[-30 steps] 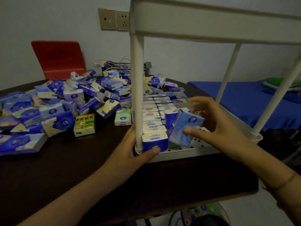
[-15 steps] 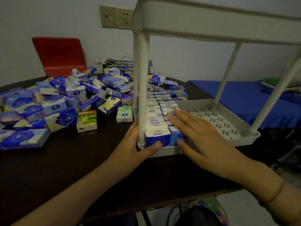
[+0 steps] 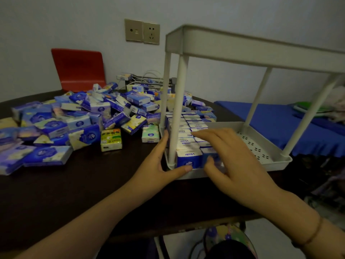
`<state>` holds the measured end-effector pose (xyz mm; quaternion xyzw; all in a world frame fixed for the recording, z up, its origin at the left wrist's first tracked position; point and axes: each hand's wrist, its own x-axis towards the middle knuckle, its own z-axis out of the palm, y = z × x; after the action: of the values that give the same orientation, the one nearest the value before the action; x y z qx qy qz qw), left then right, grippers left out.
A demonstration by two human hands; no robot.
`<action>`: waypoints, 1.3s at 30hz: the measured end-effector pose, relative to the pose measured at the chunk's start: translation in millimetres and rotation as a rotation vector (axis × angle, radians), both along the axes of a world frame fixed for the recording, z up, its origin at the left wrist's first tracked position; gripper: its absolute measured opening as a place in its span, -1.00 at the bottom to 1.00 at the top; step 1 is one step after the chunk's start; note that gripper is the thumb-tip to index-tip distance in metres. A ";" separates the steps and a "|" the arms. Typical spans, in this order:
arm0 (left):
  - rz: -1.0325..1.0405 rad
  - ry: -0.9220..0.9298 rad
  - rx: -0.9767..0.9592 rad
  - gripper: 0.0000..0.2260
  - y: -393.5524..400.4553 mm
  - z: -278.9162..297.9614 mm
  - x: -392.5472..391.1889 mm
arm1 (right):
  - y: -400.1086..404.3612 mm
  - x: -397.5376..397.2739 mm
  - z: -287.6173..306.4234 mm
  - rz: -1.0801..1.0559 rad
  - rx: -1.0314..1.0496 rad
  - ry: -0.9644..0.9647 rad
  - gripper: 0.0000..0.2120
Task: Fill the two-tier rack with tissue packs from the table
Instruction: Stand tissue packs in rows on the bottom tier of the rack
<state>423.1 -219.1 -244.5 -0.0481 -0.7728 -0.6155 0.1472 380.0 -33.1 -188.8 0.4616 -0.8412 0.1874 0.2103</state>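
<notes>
The loose tissue packs [image 3: 78,124] are heaped left of centre, nearest the left hand [image 3: 164,161], which braces the rack [image 3: 268,161] corner with spread fingers; the right hand [image 3: 229,161] lies flat, fingers apart, on the stacked rows.

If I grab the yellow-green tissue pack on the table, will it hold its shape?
The yellow-green tissue pack looks soft-wrapped, so it would probably dent under fingers. Small, likely light. It stands on edge on the dark table, so a push may topple it.

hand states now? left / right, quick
Left hand: open, thumb and fingers braced around the rack corner, thumb touching the front pack.
Right hand: open, fingers lying on the rows of packs; holds nothing.
</notes>
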 end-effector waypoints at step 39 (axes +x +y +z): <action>0.654 -0.244 -0.921 -0.45 -210.4 -12.1 112.9 | -274.8 -4.8 -46.0 0.022 0.074 0.010 -0.58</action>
<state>536.0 -429.5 -256.6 0.2055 -0.9471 -0.1391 0.2034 375.2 -308.0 -234.8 0.4793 -0.8414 0.1561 0.1949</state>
